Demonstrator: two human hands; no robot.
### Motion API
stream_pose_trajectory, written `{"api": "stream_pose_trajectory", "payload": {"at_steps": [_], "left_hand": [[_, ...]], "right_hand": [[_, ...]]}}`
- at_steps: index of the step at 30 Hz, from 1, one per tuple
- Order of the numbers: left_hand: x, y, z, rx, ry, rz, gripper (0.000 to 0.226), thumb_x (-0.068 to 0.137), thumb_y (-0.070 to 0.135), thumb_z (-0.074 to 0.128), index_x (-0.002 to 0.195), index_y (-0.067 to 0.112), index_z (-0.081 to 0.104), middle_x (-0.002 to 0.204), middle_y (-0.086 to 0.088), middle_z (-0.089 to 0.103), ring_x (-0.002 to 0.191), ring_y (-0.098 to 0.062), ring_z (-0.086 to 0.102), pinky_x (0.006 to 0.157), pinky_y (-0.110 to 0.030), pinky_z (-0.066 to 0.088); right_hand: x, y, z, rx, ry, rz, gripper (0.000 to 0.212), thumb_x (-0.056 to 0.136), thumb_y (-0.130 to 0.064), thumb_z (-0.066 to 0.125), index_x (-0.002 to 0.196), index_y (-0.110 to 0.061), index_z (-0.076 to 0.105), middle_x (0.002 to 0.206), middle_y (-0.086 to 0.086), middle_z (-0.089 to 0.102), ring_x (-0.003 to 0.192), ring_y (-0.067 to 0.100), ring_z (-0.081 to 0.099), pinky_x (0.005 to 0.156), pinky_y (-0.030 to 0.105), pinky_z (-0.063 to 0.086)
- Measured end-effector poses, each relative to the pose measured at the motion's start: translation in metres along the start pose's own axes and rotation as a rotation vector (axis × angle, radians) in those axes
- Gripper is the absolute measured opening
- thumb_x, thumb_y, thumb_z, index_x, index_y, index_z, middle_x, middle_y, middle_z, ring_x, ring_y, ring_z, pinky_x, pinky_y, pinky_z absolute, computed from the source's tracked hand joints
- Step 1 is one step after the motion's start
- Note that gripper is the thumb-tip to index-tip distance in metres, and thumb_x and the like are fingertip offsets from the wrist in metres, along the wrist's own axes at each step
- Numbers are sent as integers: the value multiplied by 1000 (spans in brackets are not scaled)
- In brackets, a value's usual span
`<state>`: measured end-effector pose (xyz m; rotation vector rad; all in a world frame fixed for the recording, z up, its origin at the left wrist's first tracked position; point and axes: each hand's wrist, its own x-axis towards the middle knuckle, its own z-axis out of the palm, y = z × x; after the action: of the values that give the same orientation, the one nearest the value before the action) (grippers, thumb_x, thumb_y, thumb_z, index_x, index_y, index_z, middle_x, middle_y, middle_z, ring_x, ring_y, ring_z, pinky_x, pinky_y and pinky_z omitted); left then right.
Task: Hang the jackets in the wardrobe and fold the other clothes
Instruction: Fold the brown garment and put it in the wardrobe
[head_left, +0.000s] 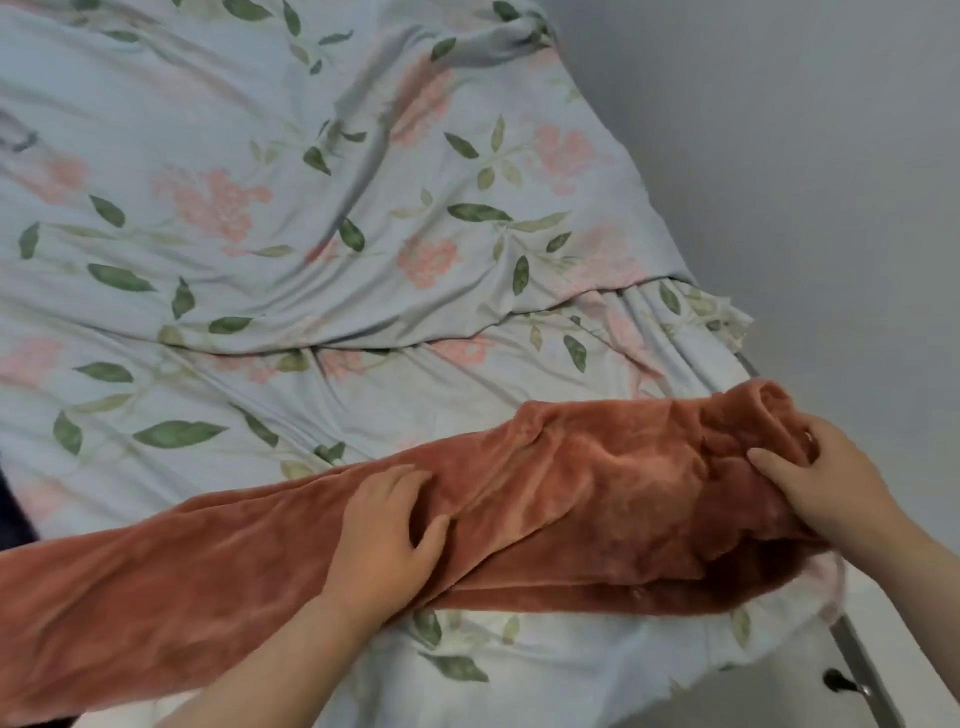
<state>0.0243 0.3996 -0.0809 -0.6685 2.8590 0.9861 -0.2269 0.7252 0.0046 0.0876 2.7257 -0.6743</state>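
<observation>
A rust-orange fleece garment (597, 499) lies across the near part of the bed, plush and soft-napped, with shallow creases along its length and a darker, shadowed fold under its near right side. It looks like trousers, though its cut cannot be told for sure. Its right end is thick and bunched, with a rolled rim at the far corner. Its left part is flatter and runs out of view at the near left. The long axis goes from near left to right, tilting slightly away toward the far right, so the bulky end points at the bed's right edge. The left hand (384, 530) lies palm down on the middle of the garment with fingers bent and thumb apart; a ridge of cloth rises beside the thumb, but whether the hand nips it cannot be told. The right hand (826, 478) grasps the bunched right end, its fingers dug into the pile and its thumb stretched left along the cloth. Beneath is a pale blue floral bed cover (311, 208), rumpled, with one layer's edge crossing just beyond the garment and a wide stretch of cover lying beyond that. At the right the cover drops over a grey metal bed frame (854, 657), close to a plain grey wall (805, 156). A dark shape (13, 514) shows at the left edge.
</observation>
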Motion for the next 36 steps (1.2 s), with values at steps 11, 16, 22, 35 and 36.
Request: {"api": "stream_pose_trajectory", "payload": {"at_steps": [11,16,22,35,36], "left_hand": [[-143,-204,-104,241,279,-540,69,82,48,39,124,-1,62,135,-24,55,124,-41,49,108,-53,33],[-154,-265,-155,-6,491,-920,77,75,57,51,133,7,50,132,-22,56,122,-42,50,102,-57,40],[-158,-297,-183,-1128,95,-945,44,82,58,64,103,20,77,111,-12,73,105,-32,70,86,-48,55],[-139,-268,-216,-1513,107,-465,65,67,5,70,131,3,55,130,-26,60,114,-37,63,90,-44,56],[-140,-276,-220,-1464,214,-514,63,65,7,72,126,4,59,121,-22,66,107,-34,67,84,-41,59]], "right_hand": [[-102,-135,143,221,-278,-174,41,81,-21,76,117,-32,59,101,-15,65,88,0,59,71,20,43],[-148,-172,214,250,-382,-176,44,81,-21,78,118,-32,58,103,-14,65,90,3,61,73,25,45],[-167,-179,248,198,-345,-114,44,81,-22,78,119,-30,57,102,-9,65,87,6,58,75,35,43],[-169,-173,253,279,-319,-117,32,84,-16,74,112,-27,64,98,-4,70,88,16,66,69,31,48],[-169,-173,252,287,-320,-111,32,84,-16,74,113,-26,64,98,-3,70,88,16,66,69,31,48]]}}
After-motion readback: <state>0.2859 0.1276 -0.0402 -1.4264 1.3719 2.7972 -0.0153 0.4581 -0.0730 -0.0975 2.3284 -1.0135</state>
